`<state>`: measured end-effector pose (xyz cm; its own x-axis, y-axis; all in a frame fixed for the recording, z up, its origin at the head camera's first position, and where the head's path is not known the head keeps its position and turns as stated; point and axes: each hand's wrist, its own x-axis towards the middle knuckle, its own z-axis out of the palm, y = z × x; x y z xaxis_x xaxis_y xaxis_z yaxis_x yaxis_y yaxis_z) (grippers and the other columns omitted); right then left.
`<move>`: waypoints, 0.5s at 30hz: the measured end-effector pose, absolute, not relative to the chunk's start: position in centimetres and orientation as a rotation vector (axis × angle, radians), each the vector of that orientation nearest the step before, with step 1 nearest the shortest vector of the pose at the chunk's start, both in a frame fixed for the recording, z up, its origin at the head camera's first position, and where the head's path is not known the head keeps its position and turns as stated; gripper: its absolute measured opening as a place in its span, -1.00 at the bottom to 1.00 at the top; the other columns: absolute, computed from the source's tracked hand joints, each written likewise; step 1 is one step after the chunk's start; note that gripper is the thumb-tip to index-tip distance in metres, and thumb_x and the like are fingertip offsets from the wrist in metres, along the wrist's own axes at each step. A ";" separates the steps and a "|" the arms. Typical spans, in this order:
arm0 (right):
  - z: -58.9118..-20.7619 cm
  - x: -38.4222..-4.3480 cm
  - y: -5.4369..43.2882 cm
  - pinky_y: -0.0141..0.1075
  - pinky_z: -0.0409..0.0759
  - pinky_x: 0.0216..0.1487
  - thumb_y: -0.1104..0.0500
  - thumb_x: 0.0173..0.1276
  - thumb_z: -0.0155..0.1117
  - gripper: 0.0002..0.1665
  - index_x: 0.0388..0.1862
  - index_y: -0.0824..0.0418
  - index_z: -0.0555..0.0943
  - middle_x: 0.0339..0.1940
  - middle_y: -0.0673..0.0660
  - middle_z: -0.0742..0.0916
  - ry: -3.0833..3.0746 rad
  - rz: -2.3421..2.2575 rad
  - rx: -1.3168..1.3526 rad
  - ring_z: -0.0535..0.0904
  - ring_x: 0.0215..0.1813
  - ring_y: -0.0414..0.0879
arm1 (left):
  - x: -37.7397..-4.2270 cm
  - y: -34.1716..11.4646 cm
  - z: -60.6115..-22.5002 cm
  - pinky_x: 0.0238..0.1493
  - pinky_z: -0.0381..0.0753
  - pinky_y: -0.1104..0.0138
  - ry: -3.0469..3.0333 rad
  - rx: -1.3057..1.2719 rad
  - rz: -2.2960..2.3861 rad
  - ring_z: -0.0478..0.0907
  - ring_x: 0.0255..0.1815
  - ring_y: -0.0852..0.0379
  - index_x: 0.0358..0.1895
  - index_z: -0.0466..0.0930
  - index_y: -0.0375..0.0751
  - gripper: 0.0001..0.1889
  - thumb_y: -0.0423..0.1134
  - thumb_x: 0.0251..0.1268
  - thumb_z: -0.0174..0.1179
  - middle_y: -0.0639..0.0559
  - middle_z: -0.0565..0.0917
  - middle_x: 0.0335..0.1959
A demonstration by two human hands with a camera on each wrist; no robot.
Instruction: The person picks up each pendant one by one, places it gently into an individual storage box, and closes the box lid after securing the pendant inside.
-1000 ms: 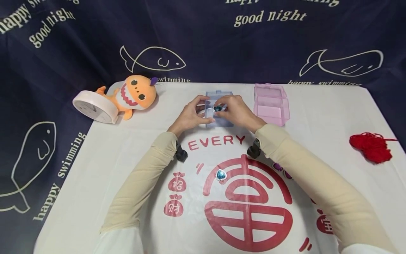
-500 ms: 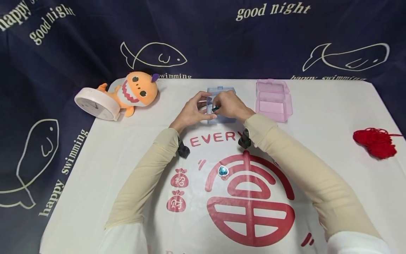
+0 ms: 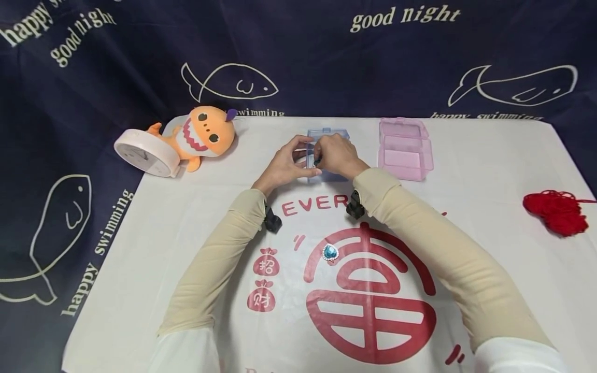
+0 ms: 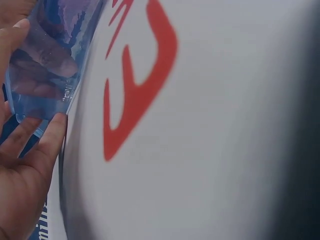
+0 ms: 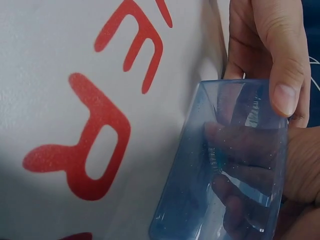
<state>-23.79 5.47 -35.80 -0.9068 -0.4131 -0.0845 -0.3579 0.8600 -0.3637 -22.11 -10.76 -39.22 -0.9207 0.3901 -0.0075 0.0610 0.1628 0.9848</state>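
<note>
My left hand (image 3: 287, 163) grips the left side of a clear blue plastic box (image 3: 332, 177), its thumb at the near corner and its fingers round the far side. The box's lid stands open at the back. Reaching down into the box, my right hand (image 3: 340, 155) pinches a teal jewel edged with small clear beads (image 5: 216, 157), seen through the box wall in the right wrist view; its fingers cover much of it. On the table in front lies another jewel (image 3: 330, 252), blue, heart-shaped and bead-rimmed.
An open pink box (image 3: 402, 176) with compartments stands right of the blue one. A bundle of red yarn (image 3: 557, 212) lies far right. At the back left, a white round clock (image 3: 146, 154) leans beside an orange plush shark (image 3: 212, 129). A dark curtain (image 3: 317, 62) hangs behind.
My right hand has gone lower into the blue box with the teal jewel, turning its knuckles upward. The right forearm has shifted left and now hides purple jewels seen earlier. My left hand stays on the box.
</note>
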 end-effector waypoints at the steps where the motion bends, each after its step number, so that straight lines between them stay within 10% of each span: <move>1: -35.8 -23.8 5.6 -0.15 0.64 -0.31 0.25 -0.02 0.51 -0.81 -0.36 0.21 0.75 -0.34 0.11 0.79 2.871 -0.514 -0.596 0.63 -0.33 -0.02 | -22.3 -10.7 -39.7 0.30 0.49 0.22 2.189 0.439 1.832 0.48 0.28 -0.15 0.31 0.30 -0.26 -0.19 -0.49 -0.11 0.48 -0.26 0.48 0.21; 15: -33.3 -20.9 7.8 -0.08 0.63 -0.02 0.23 0.19 0.40 -0.70 -0.09 0.31 0.69 -0.12 0.23 0.78 2.884 -0.735 -0.838 0.68 -0.06 0.12 | -21.4 -10.8 -38.0 0.34 0.45 0.17 2.193 0.426 1.774 0.40 0.33 -0.15 0.34 0.25 -0.34 -0.20 -0.46 -0.04 0.44 -0.24 0.37 0.31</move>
<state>-20.94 7.83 -33.30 -0.8520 -0.5171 0.0821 -0.4933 0.7404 -0.4565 -21.40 -10.83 -37.95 -0.9148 0.4021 -0.0369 0.0480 0.1989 0.9788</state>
